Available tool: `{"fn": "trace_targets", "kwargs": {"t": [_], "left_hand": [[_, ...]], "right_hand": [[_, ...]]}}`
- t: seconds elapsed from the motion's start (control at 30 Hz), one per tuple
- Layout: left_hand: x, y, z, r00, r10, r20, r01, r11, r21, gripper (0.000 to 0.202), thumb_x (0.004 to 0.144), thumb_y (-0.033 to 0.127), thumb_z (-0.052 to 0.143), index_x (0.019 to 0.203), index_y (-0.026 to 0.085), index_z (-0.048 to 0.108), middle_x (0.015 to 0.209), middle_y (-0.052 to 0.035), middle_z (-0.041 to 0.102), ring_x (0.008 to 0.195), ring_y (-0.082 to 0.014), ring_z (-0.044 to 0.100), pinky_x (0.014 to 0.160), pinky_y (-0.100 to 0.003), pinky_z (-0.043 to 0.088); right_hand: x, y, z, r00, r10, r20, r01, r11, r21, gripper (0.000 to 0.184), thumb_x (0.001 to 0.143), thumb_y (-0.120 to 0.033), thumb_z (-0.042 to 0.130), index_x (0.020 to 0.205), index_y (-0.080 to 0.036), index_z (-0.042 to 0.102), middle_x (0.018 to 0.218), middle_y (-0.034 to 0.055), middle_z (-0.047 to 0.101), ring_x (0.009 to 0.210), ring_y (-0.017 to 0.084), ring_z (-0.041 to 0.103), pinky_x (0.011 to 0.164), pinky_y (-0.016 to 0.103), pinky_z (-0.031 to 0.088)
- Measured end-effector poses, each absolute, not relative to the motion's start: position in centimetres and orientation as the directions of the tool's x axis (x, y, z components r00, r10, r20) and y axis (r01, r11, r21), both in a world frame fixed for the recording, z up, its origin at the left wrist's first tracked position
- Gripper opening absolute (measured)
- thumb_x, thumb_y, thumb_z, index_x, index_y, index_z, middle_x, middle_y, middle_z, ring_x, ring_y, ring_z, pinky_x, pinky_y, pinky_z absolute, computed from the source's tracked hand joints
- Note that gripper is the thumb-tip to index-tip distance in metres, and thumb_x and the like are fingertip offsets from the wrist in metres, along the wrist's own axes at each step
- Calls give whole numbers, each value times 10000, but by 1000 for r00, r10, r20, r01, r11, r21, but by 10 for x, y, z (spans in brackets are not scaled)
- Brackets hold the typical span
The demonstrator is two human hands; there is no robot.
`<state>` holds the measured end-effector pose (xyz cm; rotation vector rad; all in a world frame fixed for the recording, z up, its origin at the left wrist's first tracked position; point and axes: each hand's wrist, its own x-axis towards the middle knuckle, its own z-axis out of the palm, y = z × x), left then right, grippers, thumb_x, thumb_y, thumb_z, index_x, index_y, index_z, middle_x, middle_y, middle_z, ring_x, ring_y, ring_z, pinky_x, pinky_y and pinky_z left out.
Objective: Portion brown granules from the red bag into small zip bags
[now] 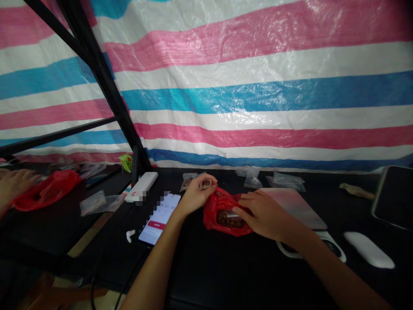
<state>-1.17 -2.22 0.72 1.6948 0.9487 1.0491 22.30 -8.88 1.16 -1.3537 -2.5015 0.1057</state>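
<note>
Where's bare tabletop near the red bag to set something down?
Widest: the black tabletop between the forearms, on the near side of the red bag. Smaller: between the silvery-pink slab and the dark panel.
Crowded: left of the left forearm (phone, earbud, white device) and behind the right hand (clear bags).

Light falls unevenly: the striped tarp [258,56] is bright, while the black counter [206,271] sinks into dimness with little detail. White glare speckles the tarp's glossy folds, strongest around its upper middle and along the central blue band. The phone [166,213] gives off a pale glow, and blocky pixels cover part of its edge. Soft light shows on the hands [264,211]; the forearms darken toward the bottom. Inside the red bag [211,219], shadow and slight blur merge fine detail. The lower left is murky, the top right corner darkens, and wide-angle distortion stretches the outer edges.
</note>
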Motion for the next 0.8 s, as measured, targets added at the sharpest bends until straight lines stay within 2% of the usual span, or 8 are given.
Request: {"fn": "trace_targets", "kwargs": {"t": [0.17, 0.2, 0.3, 0.4, 0.53, 0.6, 0.7, 0.8], "left_hand": [[-12, -13, -2, 150, 913, 379, 232, -405, 884, 62, 818, 198, 637, 877, 180, 629, 781, 10, 638, 716, -135, 594, 689, -242, 452], [-12, -13, -4, 123, 908, 400, 264, -418, 869, 68, 815, 184, 628, 882, 182, 628, 770, 14, 636, 701, -132, 587, 676, -239, 443], [-13, -14, -4, 26, 891, 453, 371, -429, 824, 93, 819, 173, 613, 907, 194, 633, 720, 33, 617, 642, -123, 560, 624, -230, 410], [-14, -18, 0, -47, 859, 510, 418, -446, 791, 98, 828, 173, 603, 916, 204, 631, 724, 40, 611, 634, -118, 559, 616, -222, 406], [-12, -21, 4, -64, 829, 555, 375, -496, 783, 68, 840, 182, 597, 903, 206, 607, 729, 43, 596, 636, -112, 561, 622, -210, 418], [-11, -22, 3, -44, 826, 562, 365, -511, 779, 77, 851, 206, 610, 928, 208, 612, 723, 45, 593, 624, -111, 556, 611, -208, 415], [-9, -23, 2, 18, 821, 571, 375, -535, 757, 133, 882, 254, 629, 1009, 219, 609, 731, 46, 608, 626, -114, 569, 618, -213, 423], [-8, -23, 1, 67, 817, 572, 384, -550, 741, 187, 904, 287, 642, 1073, 228, 589, 769, 37, 643, 656, -121, 603, 646, -223, 447]], "right_hand": [[224, -69, 24, -325, 859, 396, 841, 454, -293, 385, 1073, -321, 368, 1141, -222, 734, 1138, 82, 749, 1060, 249, 673, 946, 418, 462], [223, -59, 27, -303, 867, 396, 852, 432, -295, 355, 1056, -301, 404, 1156, -214, 733, 1164, 87, 748, 1081, 255, 676, 960, 416, 470], [216, -24, 29, -346, 897, 274, 870, 416, -264, 323, 989, -216, 486, 1185, -212, 743, 1236, 83, 741, 1143, 265, 671, 1013, 388, 469], [207, 10, 23, -389, 905, 174, 863, 424, -273, 277, 962, -247, 564, 1142, -237, 773, 1138, 62, 782, 997, 237, 724, 884, 323, 520], [197, 34, 8, -401, 913, 72, 873, 405, -271, 239, 838, -195, 718, 1058, -246, 797, 984, 40, 808, 867, 214, 742, 737, 265, 515], [195, 37, 3, -395, 917, 49, 878, 393, -272, 206, 801, -147, 732, 967, -243, 806, 929, 30, 810, 830, 201, 743, 696, 245, 502], [199, 35, 6, -372, 926, 64, 884, 374, -281, 141, 825, -139, 696, 859, -226, 802, 866, 36, 807, 795, 197, 743, 685, 242, 498], [208, 20, 25, -335, 928, 167, 881, 371, -294, 182, 921, -243, 626, 956, -225, 804, 970, 68, 807, 877, 238, 740, 770, 302, 521]]}}
